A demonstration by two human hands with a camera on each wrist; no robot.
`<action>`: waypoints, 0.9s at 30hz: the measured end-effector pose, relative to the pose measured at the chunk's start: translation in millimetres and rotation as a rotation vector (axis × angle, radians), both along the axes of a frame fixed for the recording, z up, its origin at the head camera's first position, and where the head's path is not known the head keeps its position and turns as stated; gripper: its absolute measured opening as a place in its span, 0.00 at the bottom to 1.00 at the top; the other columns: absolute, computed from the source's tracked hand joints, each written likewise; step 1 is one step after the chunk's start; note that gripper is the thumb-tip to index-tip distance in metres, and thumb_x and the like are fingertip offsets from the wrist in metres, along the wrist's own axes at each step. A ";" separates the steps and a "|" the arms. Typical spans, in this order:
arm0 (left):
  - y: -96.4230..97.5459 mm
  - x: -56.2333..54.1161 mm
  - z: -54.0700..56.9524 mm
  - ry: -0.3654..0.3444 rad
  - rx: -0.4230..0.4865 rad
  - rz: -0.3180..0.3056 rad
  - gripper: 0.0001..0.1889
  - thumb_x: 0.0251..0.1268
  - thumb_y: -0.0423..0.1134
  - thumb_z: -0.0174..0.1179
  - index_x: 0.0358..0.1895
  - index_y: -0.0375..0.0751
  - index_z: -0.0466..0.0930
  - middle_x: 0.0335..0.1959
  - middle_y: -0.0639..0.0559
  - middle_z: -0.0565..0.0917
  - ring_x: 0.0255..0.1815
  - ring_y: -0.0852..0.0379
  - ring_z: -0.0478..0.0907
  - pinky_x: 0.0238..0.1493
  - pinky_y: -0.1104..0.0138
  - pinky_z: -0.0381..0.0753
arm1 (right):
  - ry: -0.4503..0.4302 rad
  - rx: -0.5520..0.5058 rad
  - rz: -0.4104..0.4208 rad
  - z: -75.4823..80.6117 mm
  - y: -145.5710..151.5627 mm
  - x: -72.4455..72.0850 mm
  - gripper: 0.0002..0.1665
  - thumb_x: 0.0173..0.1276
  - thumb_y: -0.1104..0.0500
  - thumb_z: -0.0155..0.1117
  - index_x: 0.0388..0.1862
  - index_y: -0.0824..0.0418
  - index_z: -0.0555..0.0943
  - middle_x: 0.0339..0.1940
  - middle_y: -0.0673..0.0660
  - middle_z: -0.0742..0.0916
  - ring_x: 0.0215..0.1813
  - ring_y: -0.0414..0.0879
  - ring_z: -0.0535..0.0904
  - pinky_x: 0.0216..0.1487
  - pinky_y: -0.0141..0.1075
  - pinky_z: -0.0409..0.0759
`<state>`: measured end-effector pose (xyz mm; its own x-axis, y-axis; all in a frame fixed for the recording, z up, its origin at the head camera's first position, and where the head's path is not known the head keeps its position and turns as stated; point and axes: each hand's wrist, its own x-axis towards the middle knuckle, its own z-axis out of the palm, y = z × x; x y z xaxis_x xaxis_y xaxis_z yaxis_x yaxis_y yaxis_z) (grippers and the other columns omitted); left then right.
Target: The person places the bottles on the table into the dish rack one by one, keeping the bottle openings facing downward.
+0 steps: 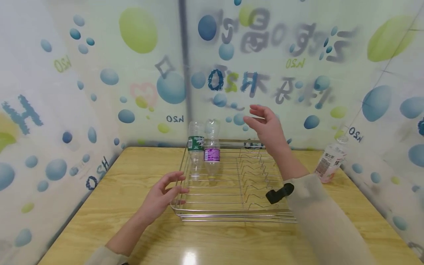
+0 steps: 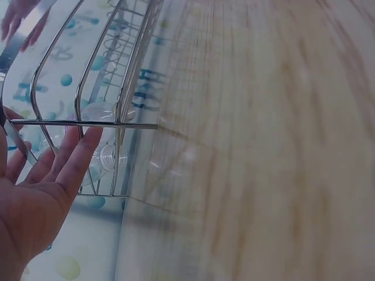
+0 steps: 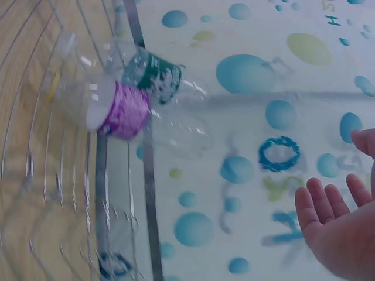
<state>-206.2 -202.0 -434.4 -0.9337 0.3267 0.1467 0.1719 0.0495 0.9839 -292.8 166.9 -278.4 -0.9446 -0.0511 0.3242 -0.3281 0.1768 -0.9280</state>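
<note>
Two clear plastic bottles stand neck-down, leaning at the back left of a metal wire dish rack [image 1: 212,210]. One bottle has a green label [image 1: 196,143], the other a purple label [image 1: 212,155]. My left hand [image 1: 161,197] is at the rack's left side; the left wrist view shows its long fingers [image 2: 76,161] extended against the wires. Raised above the rack's back right part, my right hand [image 1: 267,129] holds nothing, its fingers loosely bent. In the right wrist view this hand [image 3: 340,225] is apart from the purple-labelled bottle [image 3: 126,110].
A third bottle with a white label [image 1: 330,159] stands on the wooden table [image 1: 132,165], right of the rack. Wavy wire dividers [image 1: 253,180] run along the rack's right half. A curtain [image 1: 139,92] printed with blue and green spots hangs behind the table.
</note>
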 end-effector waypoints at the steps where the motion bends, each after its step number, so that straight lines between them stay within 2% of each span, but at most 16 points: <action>1: -0.1 0.4 -0.2 -0.001 0.000 0.002 0.28 0.87 0.35 0.56 0.83 0.39 0.63 0.80 0.27 0.65 0.62 0.46 0.89 0.54 0.50 0.95 | 0.005 0.023 -0.007 2.7 7.9 5.3 0.37 0.81 0.46 0.70 0.83 0.51 0.70 0.81 0.54 0.76 0.79 0.50 0.75 0.79 0.48 0.77; 6: 0.2 -0.1 -1.1 -0.007 0.009 -0.003 0.27 0.87 0.35 0.56 0.83 0.40 0.64 0.80 0.27 0.65 0.60 0.50 0.90 0.52 0.49 0.95 | 0.035 0.154 -0.095 6.1 54.2 30.3 0.38 0.81 0.43 0.69 0.84 0.49 0.71 0.80 0.53 0.76 0.73 0.38 0.77 0.65 0.27 0.79; 10: -0.2 -1.8 -1.0 -0.020 0.019 -0.010 0.28 0.87 0.35 0.56 0.83 0.40 0.63 0.81 0.27 0.64 0.58 0.54 0.90 0.51 0.49 0.96 | 0.056 0.251 -0.171 -0.6 94.2 45.4 0.37 0.82 0.43 0.68 0.84 0.50 0.70 0.78 0.49 0.77 0.66 0.27 0.77 0.54 0.19 0.79; 16: -1.7 -1.7 0.2 -0.027 0.022 -0.014 0.28 0.87 0.34 0.55 0.83 0.39 0.63 0.82 0.26 0.63 0.61 0.49 0.89 0.51 0.48 0.95 | 0.061 0.313 -0.236 -17.7 150.0 58.5 0.33 0.83 0.47 0.67 0.82 0.51 0.72 0.63 0.27 0.77 0.61 0.21 0.76 0.50 0.14 0.78; 21: -1.9 -2.5 0.8 -0.030 0.025 -0.010 0.27 0.87 0.32 0.55 0.83 0.38 0.63 0.81 0.26 0.63 0.63 0.44 0.88 0.51 0.48 0.95 | 0.028 0.355 -0.306 -31.0 184.6 68.7 0.35 0.83 0.45 0.67 0.83 0.50 0.71 0.61 0.23 0.75 0.58 0.18 0.74 0.48 0.12 0.76; 27: -0.8 -3.1 -0.1 -0.025 0.042 -0.010 0.27 0.87 0.33 0.55 0.83 0.38 0.63 0.81 0.26 0.63 0.62 0.46 0.88 0.51 0.48 0.95 | -0.030 0.361 -0.407 -39.7 213.4 75.8 0.38 0.82 0.41 0.67 0.85 0.47 0.69 0.56 0.21 0.75 0.55 0.17 0.72 0.44 0.11 0.75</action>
<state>-209.3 -202.8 -434.4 -0.9339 0.3303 0.1371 0.1474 0.0064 0.9891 -217.0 380.3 -318.0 -0.9199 0.2179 0.3261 -0.1405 0.5932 -0.7927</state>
